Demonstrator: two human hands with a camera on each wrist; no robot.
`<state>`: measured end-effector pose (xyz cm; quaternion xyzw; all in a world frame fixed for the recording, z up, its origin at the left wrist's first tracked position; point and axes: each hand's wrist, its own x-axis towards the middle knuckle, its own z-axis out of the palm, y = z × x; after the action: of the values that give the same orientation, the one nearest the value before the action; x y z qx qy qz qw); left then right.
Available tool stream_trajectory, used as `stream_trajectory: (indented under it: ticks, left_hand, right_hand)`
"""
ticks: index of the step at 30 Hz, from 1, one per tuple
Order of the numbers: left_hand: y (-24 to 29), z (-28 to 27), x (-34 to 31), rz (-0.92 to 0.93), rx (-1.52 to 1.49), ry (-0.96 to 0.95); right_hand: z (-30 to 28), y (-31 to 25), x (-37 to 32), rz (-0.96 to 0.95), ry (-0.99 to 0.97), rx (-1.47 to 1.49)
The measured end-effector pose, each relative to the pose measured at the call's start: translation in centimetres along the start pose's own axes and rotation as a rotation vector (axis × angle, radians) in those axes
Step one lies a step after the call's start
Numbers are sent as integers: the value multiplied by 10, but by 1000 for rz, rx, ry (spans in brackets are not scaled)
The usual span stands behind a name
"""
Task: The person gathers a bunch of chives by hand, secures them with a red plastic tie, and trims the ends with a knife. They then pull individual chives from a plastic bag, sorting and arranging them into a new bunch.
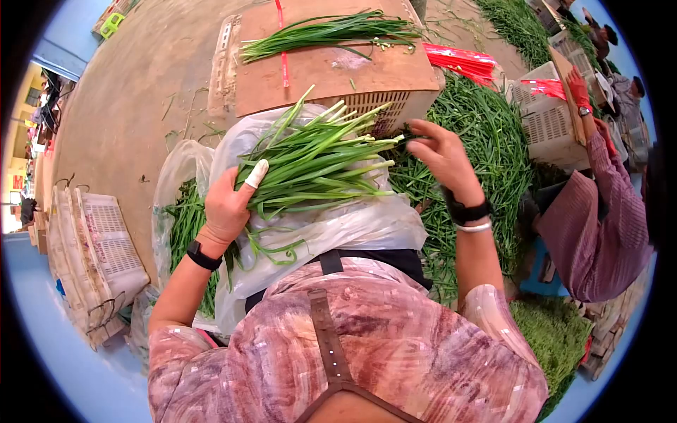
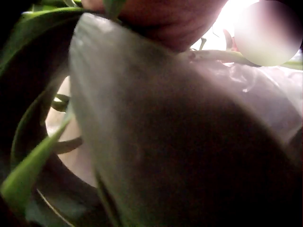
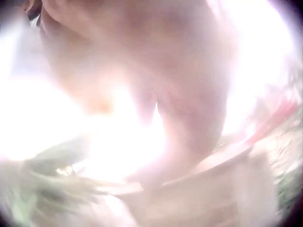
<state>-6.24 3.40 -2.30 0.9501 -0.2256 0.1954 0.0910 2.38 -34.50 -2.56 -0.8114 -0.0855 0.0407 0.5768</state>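
In the head view a bunch of long green stalks (image 1: pixel 317 166) with pale ends to the right lies over clear plastic sheeting (image 1: pixel 352 225) on the person's lap. The left hand (image 1: pixel 229 203) grips the leafy side of the bunch, its thumb, wrapped in white, across the top. Just right of the pale ends, the right hand (image 1: pixel 444 158) is raised with fingers loosely bent and nothing seen in them. Plastic (image 2: pixel 132 118) and leaves (image 2: pixel 28 175) fill the left wrist view. The right wrist view is blurred and overexposed, with the hand (image 3: pixel 142 61) across its top.
A board (image 1: pixel 324 84) on a crate bears another green bunch (image 1: pixel 331 35). Red strips (image 1: pixel 462 63) lie at its right edge. Loose greens (image 1: pixel 479 141) are heaped on the right, near a seated person (image 1: pixel 592 225). Crates (image 1: pixel 106 247) stand on the left.
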Motion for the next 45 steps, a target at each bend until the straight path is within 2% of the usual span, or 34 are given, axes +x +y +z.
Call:
stream_trajectory:
  ticks: [1,3,5,7,8,11,12,13,15,17,19,21,23,26,28,29,30,32,34,36,38,41,42,45]
  left_hand:
    - [1,-1,2,-1,1,1]
    - [0,-5,4,-2,20,9]
    - [-3,-13,8,-12,52,20]
    - [-8,-27,20,14,128,147]
    - [-9,-29,23,-4,157,144]
    - [-15,-15,14,-53,163,74]
    - [-20,-7,12,-61,147,38]
    - [-21,-4,12,-66,141,30]
    - [-18,0,-1,-99,119,-13]
    - [-18,1,-2,-55,110,15]
    - [-19,-1,0,9,110,28]
    - [-21,-1,-1,17,107,25]
    - [-21,-2,-2,13,117,-7]
    - [-23,-1,-3,74,119,25]
    - [-21,-2,0,87,129,34]
    - [-20,-3,1,99,133,34]
    - [-20,-3,1,108,144,22]
    - [-20,-4,0,115,170,4]
    - [-20,-3,-3,117,164,20]
    - [-21,-2,-4,100,151,53]
    - [-22,0,-9,66,126,89]
    - [-15,-2,-7,-6,94,37]
    - [-11,-6,-7,-41,87,-67]
    - [-17,3,-9,51,112,39]
  right_hand:
    - [14,-4,6,-62,-60,70]
    - [31,-8,11,-50,-205,-1]
    - [29,-26,10,-159,-120,-41]
    - [22,-48,3,-301,-67,-58]
    - [21,-60,-2,-272,-50,42]
    - [36,-32,3,-243,-67,378]
    - [37,-17,1,-201,-80,287]
    - [37,-16,-6,-152,-72,320]
    - [23,-23,-24,-107,-130,394]
    - [-6,-12,-34,-106,-312,481]
    - [-42,7,-47,110,-415,553]
    - [-78,46,-49,236,-359,396]
    - [-109,70,-47,472,-288,-288]
    - [-110,74,-41,339,-154,-1322]
    - [-78,26,-14,77,-103,-613]
    - [-50,4,-5,39,-107,-362]
    - [-21,-20,2,11,-155,-261]
    - [31,-39,16,-143,-193,-179]
    - [62,-43,30,-81,-236,-296]
    - [83,-34,27,-113,-196,-198]
    - [90,-37,11,-159,-101,-83]
    - [95,-28,-8,-234,92,73]
    - [93,-18,-10,-271,169,-11]
    - [58,4,-18,-46,189,-41]
